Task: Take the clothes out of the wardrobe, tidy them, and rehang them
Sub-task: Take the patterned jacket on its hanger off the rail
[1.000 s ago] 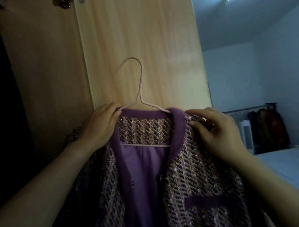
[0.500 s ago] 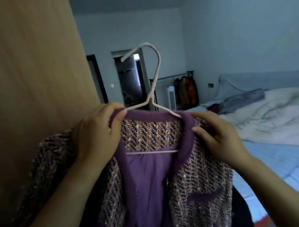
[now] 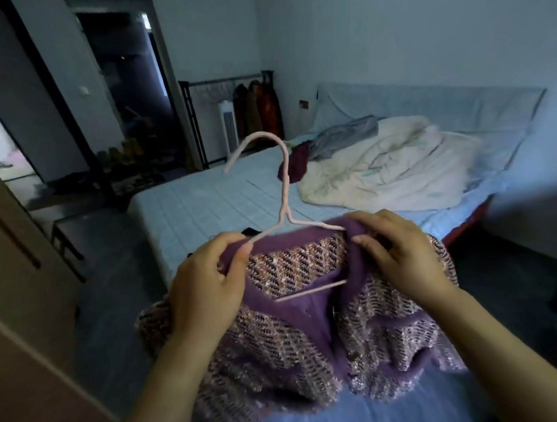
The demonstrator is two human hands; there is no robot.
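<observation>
A purple tweed jacket (image 3: 296,347) with a plain purple collar and lining hangs on a pale pink wire hanger (image 3: 284,191), held over the near corner of the bed. My left hand (image 3: 207,284) grips the jacket's left shoulder, thumb and fingers curled over the hanger's arm. My right hand (image 3: 400,253) pinches the collar and right shoulder at the hanger's other arm. The hanger's hook points up and left. The jacket's lower part bunches up below my hands.
A bed (image 3: 213,201) with a light blue sheet lies ahead, with a crumpled white quilt (image 3: 390,171) and dark clothes near the headboard. A wooden wardrobe door (image 3: 22,285) stands at the left. A clothes rail (image 3: 230,82) with coats and a white heater stand at the far wall.
The view has swung right from the wardrobe door to the bed. Both hands keep their hold on the jacket and have carried it down over the bed.
</observation>
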